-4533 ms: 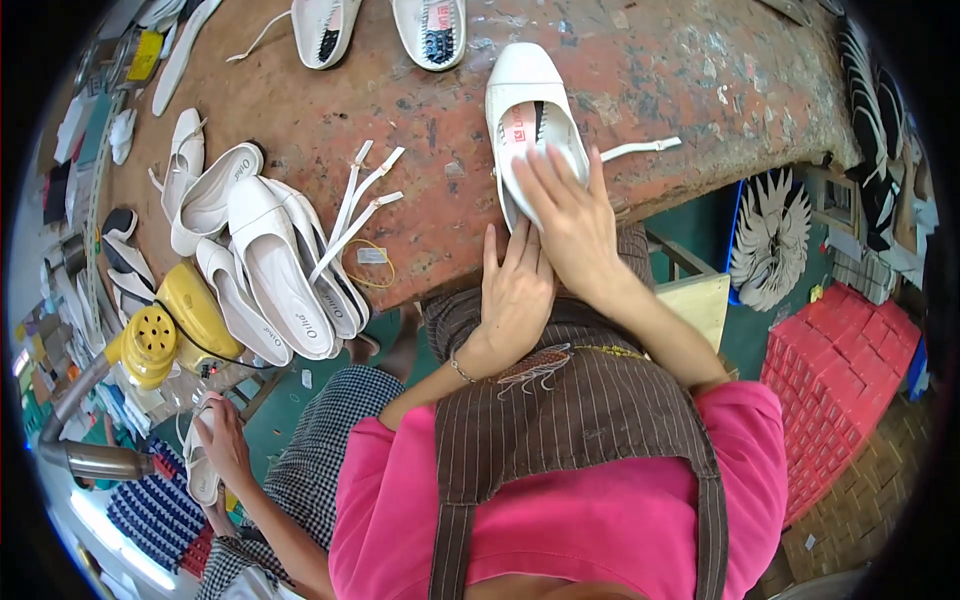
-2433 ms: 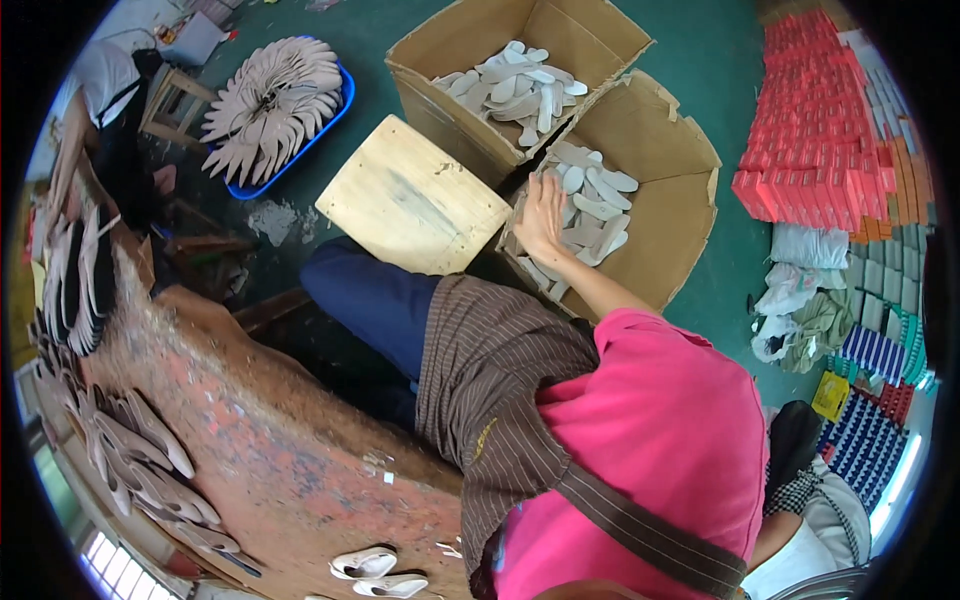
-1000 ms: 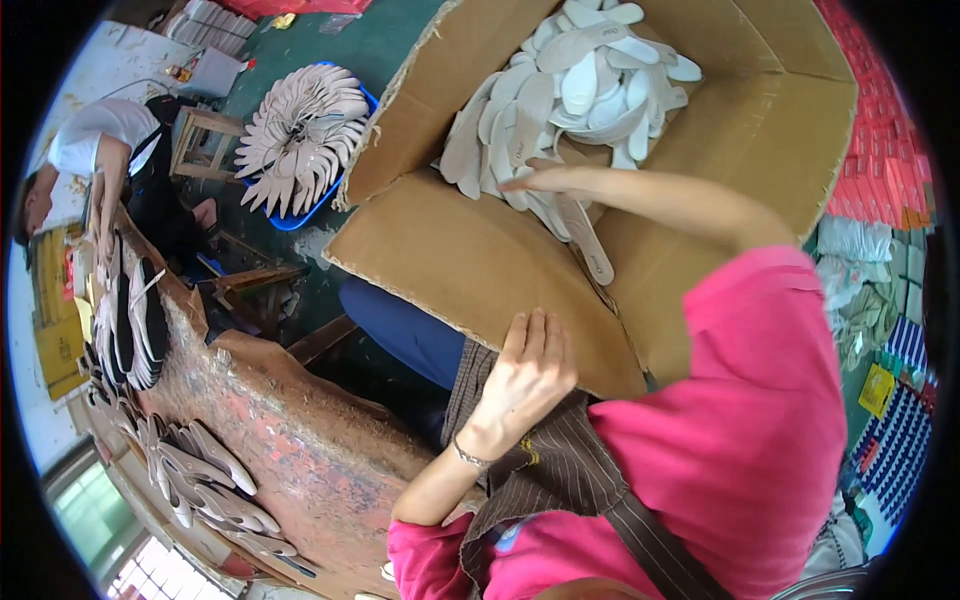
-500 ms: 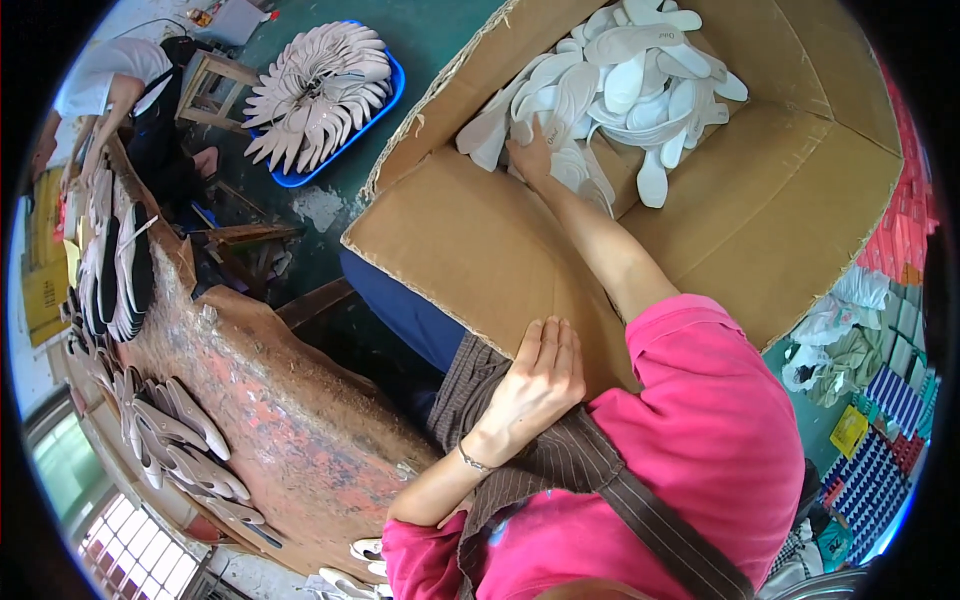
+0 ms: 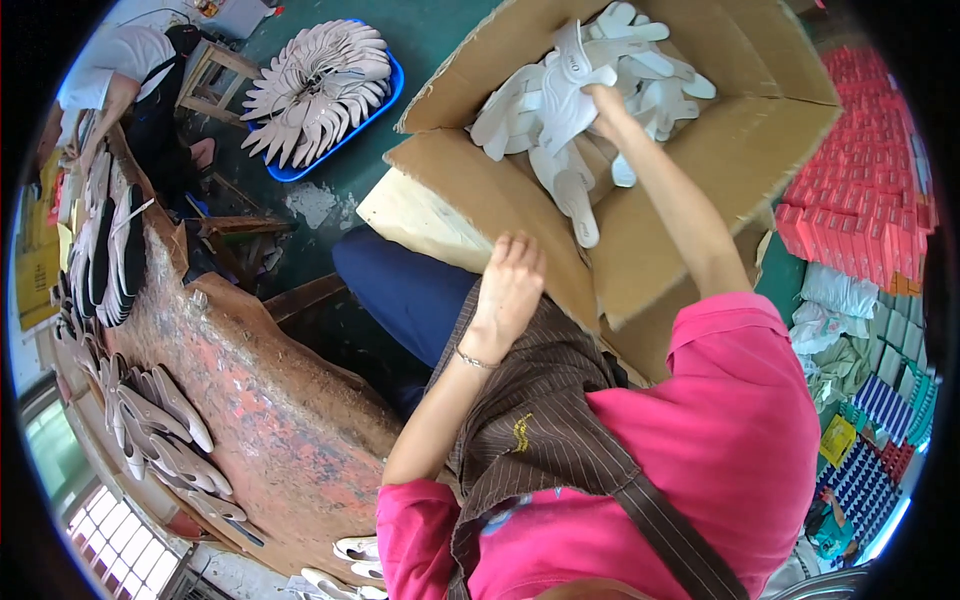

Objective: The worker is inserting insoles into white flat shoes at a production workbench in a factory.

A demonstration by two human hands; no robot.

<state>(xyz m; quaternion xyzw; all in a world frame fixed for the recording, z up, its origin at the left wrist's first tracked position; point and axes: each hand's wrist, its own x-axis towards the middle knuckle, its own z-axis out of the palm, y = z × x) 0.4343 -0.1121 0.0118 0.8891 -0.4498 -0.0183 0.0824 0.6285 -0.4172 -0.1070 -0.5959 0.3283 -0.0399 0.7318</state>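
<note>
A large open cardboard box [image 5: 490, 190] leans in front of me, with a pile of white shoe insoles [image 5: 520, 110] inside. My right hand [image 5: 608, 110] reaches into it and is closed on a stack of insoles [image 5: 572, 95], lifted a little over the pile. One loose insole [image 5: 572, 190] slants down toward the near inner wall. At the near edge of the box my left hand [image 5: 514, 278] is closed over the cardboard flap, its fingertips bent against the rim. Part of that grip is hidden.
To the left stands a worn workbench [image 5: 270, 390] bearing shoe parts [image 5: 165, 415]. A blue tub [image 5: 330, 160] of pale insole-shaped pieces sits on the floor beyond. Another person [image 5: 120, 70] works at the bench's far end. Stacked red boxes [image 5: 850, 180] rise at the right.
The box has tipped and shifted away. My right hand has moved right within it and now holds a stack of insoles. My left hand has risen slightly, still at the rim.
</note>
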